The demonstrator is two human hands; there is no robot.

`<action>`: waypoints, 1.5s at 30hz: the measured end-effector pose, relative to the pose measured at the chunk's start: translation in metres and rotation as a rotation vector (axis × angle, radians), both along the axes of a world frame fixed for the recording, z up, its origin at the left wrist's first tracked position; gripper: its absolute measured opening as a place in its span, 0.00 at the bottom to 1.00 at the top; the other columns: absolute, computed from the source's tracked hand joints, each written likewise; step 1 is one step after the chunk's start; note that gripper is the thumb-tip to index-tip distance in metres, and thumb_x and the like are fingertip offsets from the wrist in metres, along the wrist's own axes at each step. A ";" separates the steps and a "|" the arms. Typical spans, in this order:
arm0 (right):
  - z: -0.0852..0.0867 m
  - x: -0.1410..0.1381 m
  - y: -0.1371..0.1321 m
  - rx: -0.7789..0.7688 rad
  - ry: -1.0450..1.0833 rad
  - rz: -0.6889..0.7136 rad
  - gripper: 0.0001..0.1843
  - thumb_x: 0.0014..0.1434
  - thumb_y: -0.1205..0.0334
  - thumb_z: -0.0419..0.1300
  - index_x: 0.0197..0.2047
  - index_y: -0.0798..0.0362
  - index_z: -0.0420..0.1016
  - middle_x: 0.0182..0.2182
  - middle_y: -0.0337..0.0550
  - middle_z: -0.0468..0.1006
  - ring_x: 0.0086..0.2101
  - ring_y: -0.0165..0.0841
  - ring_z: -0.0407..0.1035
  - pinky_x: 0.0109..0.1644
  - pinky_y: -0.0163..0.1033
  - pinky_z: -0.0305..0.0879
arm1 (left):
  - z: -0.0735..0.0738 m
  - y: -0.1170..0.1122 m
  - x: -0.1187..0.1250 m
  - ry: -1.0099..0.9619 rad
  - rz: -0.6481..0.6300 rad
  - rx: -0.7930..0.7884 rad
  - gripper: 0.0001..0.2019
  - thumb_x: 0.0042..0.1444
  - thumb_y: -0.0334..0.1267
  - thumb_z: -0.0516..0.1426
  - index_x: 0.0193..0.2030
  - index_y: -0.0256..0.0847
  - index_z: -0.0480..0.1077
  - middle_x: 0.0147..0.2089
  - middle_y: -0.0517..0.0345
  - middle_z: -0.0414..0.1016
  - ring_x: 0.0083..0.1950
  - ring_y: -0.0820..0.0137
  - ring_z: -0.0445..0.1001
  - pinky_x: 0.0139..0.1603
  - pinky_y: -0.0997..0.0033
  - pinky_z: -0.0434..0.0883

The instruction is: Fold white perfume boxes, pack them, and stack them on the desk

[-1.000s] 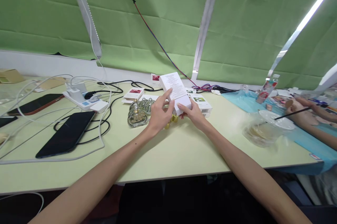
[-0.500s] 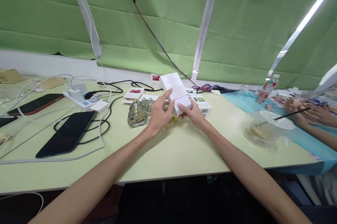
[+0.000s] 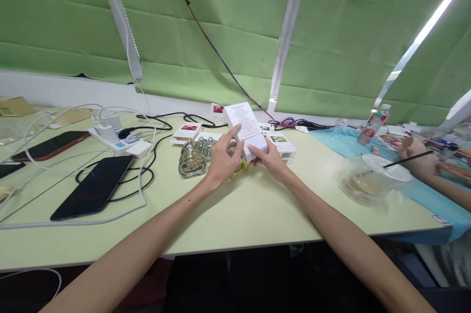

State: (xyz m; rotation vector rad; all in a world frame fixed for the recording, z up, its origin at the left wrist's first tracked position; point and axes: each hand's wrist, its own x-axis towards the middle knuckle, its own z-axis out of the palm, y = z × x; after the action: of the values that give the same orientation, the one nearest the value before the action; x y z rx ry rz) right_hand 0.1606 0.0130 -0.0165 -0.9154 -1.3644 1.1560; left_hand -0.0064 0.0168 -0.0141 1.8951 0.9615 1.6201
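The printed white box point(image 3: 246, 120) is held tilted

No words can be read. The white box point(image 3: 247, 129) in the middle carries rows of print point(image 3: 241, 116) too small to make out. On the box point(image 3: 281, 139) to its right stands a barcode point(image 3: 286, 154), its digits illegible.

Black phone point(image 3: 91, 188), power strip point(image 3: 118, 145), lidded cup point(image 3: 368, 186), green blinds point(image 3: 239, 18)

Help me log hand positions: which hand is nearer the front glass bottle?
Left. The left hand is just right of the front glass bottle, holding the white box; the right hand is farther right, holding the box's near end.
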 end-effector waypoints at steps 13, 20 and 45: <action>0.001 -0.001 0.000 0.004 0.014 -0.012 0.31 0.49 0.44 0.72 0.49 0.52 0.70 0.28 0.39 0.79 0.22 0.30 0.69 0.26 0.38 0.69 | 0.000 0.001 -0.002 -0.002 -0.041 -0.016 0.25 0.61 0.44 0.59 0.66 0.46 0.68 0.57 0.47 0.75 0.45 0.65 0.80 0.36 0.72 0.82; 0.000 0.000 0.001 0.008 0.026 -0.012 0.32 0.49 0.45 0.72 0.52 0.51 0.70 0.28 0.38 0.79 0.22 0.30 0.69 0.26 0.38 0.69 | 0.003 -0.001 -0.002 0.014 -0.039 -0.026 0.26 0.61 0.43 0.59 0.66 0.43 0.68 0.59 0.47 0.74 0.42 0.68 0.80 0.33 0.74 0.81; 0.001 0.001 0.001 -0.015 0.091 0.004 0.31 0.49 0.44 0.72 0.50 0.52 0.71 0.30 0.39 0.78 0.26 0.31 0.70 0.27 0.36 0.67 | 0.005 -0.002 -0.003 0.042 -0.065 -0.027 0.24 0.60 0.43 0.59 0.63 0.44 0.69 0.53 0.48 0.74 0.42 0.68 0.79 0.34 0.73 0.81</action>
State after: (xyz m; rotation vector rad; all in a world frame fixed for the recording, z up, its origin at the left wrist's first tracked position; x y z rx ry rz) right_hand 0.1613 0.0142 -0.0160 -0.8605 -1.2858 1.1980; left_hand -0.0095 0.0146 -0.0088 1.9294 0.9242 1.5287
